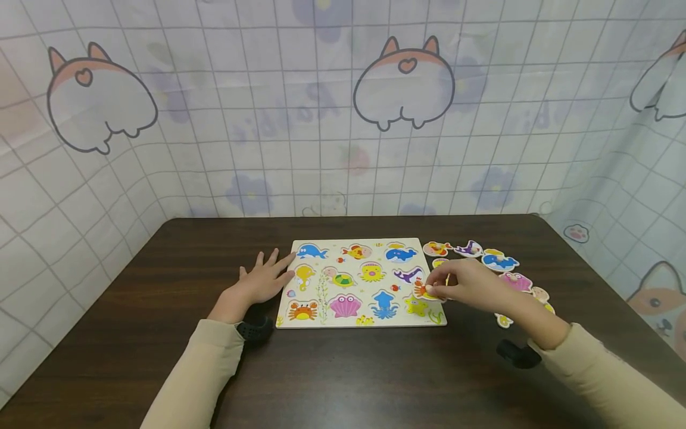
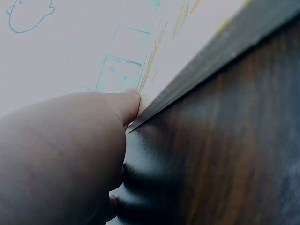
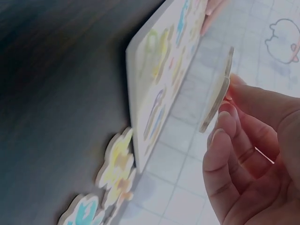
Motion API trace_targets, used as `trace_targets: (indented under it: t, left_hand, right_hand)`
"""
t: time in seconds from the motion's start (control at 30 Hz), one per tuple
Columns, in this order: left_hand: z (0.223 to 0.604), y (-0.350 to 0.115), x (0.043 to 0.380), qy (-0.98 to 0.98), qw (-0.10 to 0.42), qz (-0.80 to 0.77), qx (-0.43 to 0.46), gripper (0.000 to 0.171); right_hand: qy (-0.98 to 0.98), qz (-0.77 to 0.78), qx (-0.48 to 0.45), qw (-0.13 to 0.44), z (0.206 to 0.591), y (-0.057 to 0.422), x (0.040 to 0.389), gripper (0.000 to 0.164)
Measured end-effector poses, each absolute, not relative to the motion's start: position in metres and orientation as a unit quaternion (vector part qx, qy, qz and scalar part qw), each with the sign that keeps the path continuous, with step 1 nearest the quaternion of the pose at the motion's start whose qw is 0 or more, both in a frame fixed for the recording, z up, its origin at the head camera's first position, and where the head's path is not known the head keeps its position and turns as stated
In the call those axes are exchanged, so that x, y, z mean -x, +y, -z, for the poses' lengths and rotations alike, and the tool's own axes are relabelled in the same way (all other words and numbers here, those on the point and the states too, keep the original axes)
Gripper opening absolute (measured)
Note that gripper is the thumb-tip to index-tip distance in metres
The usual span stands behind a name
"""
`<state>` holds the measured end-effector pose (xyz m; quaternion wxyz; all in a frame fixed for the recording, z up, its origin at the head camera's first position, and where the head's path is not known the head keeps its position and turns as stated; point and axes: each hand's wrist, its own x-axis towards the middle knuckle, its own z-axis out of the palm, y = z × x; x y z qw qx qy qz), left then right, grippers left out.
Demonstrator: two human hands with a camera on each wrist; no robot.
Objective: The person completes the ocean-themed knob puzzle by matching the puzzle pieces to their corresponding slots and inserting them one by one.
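A pale wooden puzzle board with colourful sea-animal pictures lies flat on the dark table. My left hand rests at its left edge, fingers spread; in the left wrist view the thumb touches the board's side. My right hand pinches an orange crab puzzle piece between thumb and fingertips, over the board's right edge near the yellow starfish picture. Edge-on in the right wrist view, that thin piece is held up, apart from the board.
Right of the board lie several loose puzzle pieces, among them a fish, a purple one, a blue whale and a pink shell. My right forearm hides part of this group. A patterned curtain hangs behind the table.
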<state>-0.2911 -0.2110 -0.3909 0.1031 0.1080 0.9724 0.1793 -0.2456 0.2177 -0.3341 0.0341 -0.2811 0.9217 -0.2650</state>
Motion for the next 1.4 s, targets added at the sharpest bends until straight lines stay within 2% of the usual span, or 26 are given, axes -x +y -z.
trace_targets:
  t: [0.97,1.4]
  left_hand:
    - [0.389,-0.211,0.290,0.973,0.102,-0.177,-0.110,0.062]
    - [0.389,-0.210,0.289,0.973,0.102,-0.176,-0.108,0.062]
  right_hand:
    - [0.888,0.295,0.352,0.012,0.334,0.136,0.254,0.010]
    - [0.890,0.295,0.345,0.049,0.340,0.098,0.257,0.009]
